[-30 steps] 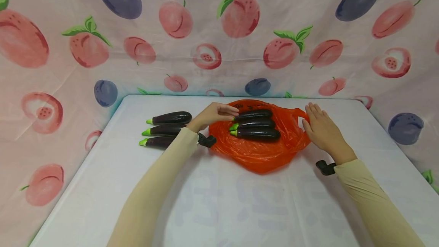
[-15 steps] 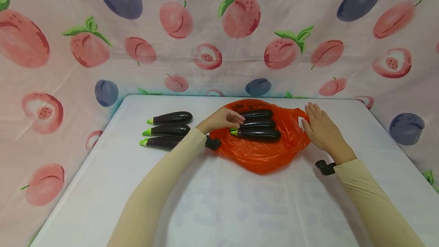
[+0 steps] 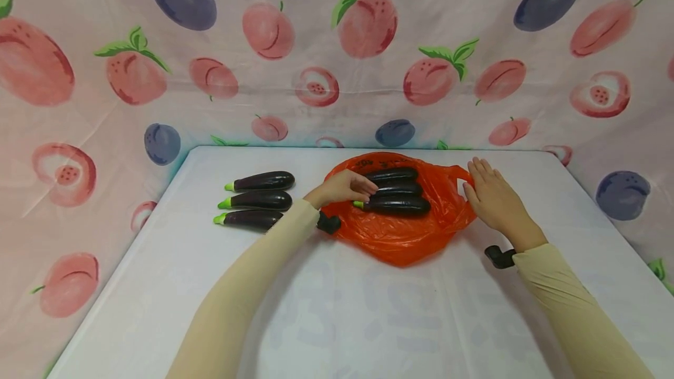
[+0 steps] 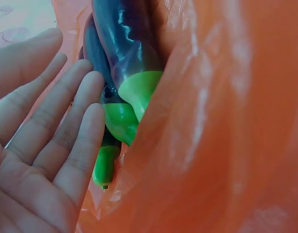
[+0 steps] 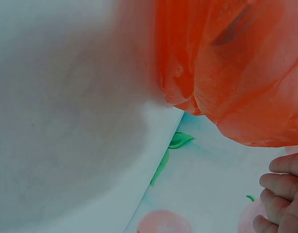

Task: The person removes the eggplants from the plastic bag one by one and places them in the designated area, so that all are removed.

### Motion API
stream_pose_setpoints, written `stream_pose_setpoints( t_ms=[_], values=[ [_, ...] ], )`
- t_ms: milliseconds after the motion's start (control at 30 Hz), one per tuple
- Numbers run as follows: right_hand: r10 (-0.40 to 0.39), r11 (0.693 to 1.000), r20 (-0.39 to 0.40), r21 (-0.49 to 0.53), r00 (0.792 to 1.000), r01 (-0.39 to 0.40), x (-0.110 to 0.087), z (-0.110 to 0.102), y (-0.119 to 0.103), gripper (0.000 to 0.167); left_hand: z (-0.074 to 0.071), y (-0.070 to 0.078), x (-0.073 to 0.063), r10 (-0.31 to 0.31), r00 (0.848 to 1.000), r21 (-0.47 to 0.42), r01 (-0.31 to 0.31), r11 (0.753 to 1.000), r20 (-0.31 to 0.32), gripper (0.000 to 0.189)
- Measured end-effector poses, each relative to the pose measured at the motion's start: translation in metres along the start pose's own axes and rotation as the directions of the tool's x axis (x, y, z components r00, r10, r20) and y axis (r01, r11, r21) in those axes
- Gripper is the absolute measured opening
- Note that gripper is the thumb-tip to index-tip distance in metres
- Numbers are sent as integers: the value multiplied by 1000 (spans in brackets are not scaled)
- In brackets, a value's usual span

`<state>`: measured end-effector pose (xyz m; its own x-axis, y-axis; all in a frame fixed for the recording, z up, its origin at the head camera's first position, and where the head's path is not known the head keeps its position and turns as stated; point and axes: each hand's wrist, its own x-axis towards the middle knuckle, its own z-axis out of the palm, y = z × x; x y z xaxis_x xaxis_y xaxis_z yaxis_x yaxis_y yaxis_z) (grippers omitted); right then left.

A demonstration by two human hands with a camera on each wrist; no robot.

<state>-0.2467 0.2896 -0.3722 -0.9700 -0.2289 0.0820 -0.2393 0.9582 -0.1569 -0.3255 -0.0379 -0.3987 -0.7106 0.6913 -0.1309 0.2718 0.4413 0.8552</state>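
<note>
Three glossy dark purple eggplants (image 3: 397, 206) lie side by side on an orange plastic bag (image 3: 395, 244), their green stem ends to the left. My left hand (image 3: 343, 187) is over the bag's left part, close by those stem ends. In the left wrist view its fingers (image 4: 74, 131) are extended and apart, beside the green caps (image 4: 139, 90), with nothing held. At the bag's right side, my right hand (image 3: 494, 200) is held flat with straight fingers, right by the handle loop. The right wrist view has its fingertips (image 5: 280, 184) just below the orange plastic.
Left of the bag, three more eggplants (image 3: 263, 181) lie in a row on the white table (image 3: 368, 326), the nearest partly behind my left forearm. A fruit-print cloth (image 3: 316, 28) hangs at the back and sides. Both wrists wear small black devices (image 3: 499, 257).
My left hand has moved slightly right and lower, over the stem ends of the bagged eggplants. The right hand, the bag and the eggplants stay where they were.
</note>
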Motion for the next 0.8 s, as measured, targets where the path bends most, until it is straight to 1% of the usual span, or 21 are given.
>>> stream_pose_setpoints(
  t_ms=[233,367,600,800],
  values=[
    [-2,1000,-4,14,1000,2,0,0,0,59,1,-1,3,-5,1000,11,5,1000,29,36],
    [-2,1000,0,16,1000,2,0,0,0,59,0,2,3,-15,999,28,14,1000,37,35],
    [1,1000,-2,10,1000,-1,0,0,1,59,-5,11,5,-62,996,94,56,994,65,34],
    [9,1000,5,10,1000,-9,-1,0,1,59,-6,13,7,-96,993,92,90,992,62,34]
  ],
)
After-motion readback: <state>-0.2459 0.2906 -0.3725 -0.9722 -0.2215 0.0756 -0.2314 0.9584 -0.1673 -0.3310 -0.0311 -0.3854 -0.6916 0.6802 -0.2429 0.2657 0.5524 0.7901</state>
